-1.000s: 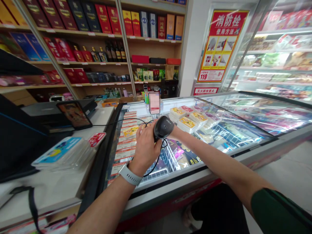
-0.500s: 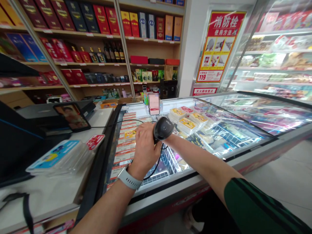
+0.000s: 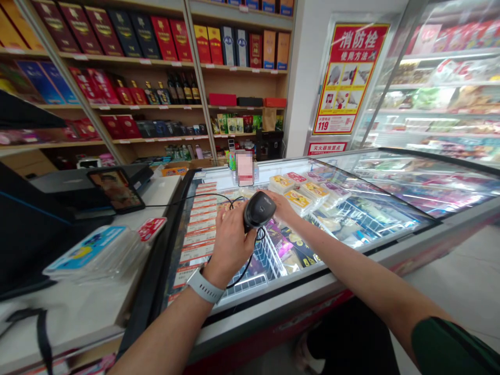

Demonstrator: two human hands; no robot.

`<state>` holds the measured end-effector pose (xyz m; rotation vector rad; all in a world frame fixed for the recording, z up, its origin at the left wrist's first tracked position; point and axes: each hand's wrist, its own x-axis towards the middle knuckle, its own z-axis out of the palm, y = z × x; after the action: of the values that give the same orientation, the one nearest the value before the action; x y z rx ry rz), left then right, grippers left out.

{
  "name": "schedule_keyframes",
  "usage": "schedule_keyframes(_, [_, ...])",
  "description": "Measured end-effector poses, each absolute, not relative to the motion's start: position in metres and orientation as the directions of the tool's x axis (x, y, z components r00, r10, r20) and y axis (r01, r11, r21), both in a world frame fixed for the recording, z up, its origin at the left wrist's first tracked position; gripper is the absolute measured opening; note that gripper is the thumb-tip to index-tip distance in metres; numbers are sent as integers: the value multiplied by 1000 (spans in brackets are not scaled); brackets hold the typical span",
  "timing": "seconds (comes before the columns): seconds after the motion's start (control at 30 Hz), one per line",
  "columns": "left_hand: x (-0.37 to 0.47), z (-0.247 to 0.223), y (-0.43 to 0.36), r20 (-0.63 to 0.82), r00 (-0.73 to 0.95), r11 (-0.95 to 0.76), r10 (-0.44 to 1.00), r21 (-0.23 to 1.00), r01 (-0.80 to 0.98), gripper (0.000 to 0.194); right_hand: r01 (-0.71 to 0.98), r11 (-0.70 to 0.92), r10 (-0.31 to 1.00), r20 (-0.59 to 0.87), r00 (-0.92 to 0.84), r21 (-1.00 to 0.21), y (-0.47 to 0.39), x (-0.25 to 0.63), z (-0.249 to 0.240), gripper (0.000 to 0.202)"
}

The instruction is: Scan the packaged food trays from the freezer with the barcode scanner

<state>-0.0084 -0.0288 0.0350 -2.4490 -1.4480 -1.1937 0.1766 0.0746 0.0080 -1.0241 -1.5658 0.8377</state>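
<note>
My left hand (image 3: pixel 232 237), with a pale watch band at the wrist, is wrapped round the grip of a black barcode scanner (image 3: pixel 261 209). The scanner is above the glass top of a chest freezer (image 3: pixel 390 250), its cable looping below and behind the hand. My right hand (image 3: pixel 278 204) is stretched out just beyond the scanner, its fingers mostly hidden behind it. To its right, several clear packs with yellow, red and purple labels (image 3: pixel 299 199) are stacked on the glass. A phone (image 3: pixel 245 169) with a blurred screen stands upright behind the scanner.
Rows of price labels (image 3: pixel 199 232) lie along the freezer's left side. On the counter (image 3: pixel 97 307) at left are clear packs with a blue label (image 3: pixel 88 250) and a tilted screen (image 3: pixel 116 190). Shelves of boxes (image 3: pixel 242 73) line the back wall.
My right hand has moved right and now shows past the scanner. A yellow-labelled item left of my left hand no longer shows there. The left hand still grips the scanner, barely shifted.
</note>
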Motion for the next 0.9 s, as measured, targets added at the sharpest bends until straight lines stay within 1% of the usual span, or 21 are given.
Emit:
schedule_keyframes(0.07, [-9,34,-28,641,264,-557,721,308,772,54,27,252,967,251,-33,-967,70,185,5,33])
schedule_keyframes(0.1, [-9,33,-28,643,266,-556,718,299,776,54,-70,183,983,184,-8,-981,68,188,4,37])
schedule_keyframes(0.17, [-9,32,-27,649,271,-553,711,277,786,53,-228,95,995,95,13,-969,65,191,5,41])
schedule_keyframes(0.23, [-10,32,-26,649,273,-545,710,261,797,53,-361,39,999,42,0,-932,61,193,9,44])
schedule_keyframes(0.3, [-10,32,-25,643,274,-536,715,253,806,55,-437,6,1000,17,-22,-899,59,195,14,46])
schedule_keyframes(0.53, [-10,30,-23,633,283,-522,721,227,822,56,-493,0,1000,6,-11,-870,54,202,25,46])
schedule_keyframes(0.7, [-10,29,-22,635,275,-515,722,227,827,58,-476,-9,1000,-4,-11,-879,53,201,28,44])
schedule_keyframes(0.9, [-10,30,-24,637,273,-512,721,224,829,56,-466,10,1000,21,-19,-885,53,201,27,45])
